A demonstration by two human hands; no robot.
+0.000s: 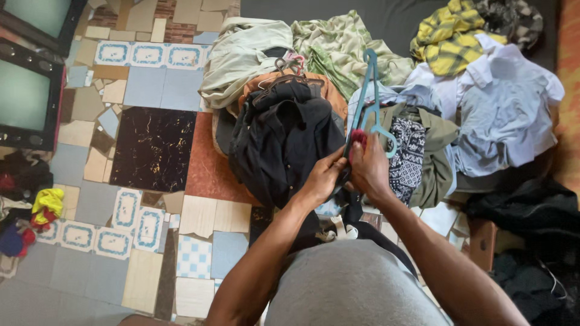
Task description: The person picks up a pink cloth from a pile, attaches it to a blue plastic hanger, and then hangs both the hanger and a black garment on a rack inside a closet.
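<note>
Above black garment (284, 142) | teal hanger (370, 96) | pinched by both hands: left hand (323, 178), right hand (368, 169)

Clothes pile (386, 90): far centre to right. Hanger (370, 102): upright before it, held in both hands. Televisions (27, 90): far left. Rags (36, 211): near left, on floor (145, 90).

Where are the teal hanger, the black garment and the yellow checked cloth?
teal hanger (370, 84), head view, on its long arm.
black garment (284, 142), head view, on its middle.
yellow checked cloth (446, 39), head view, on its middle.
</note>
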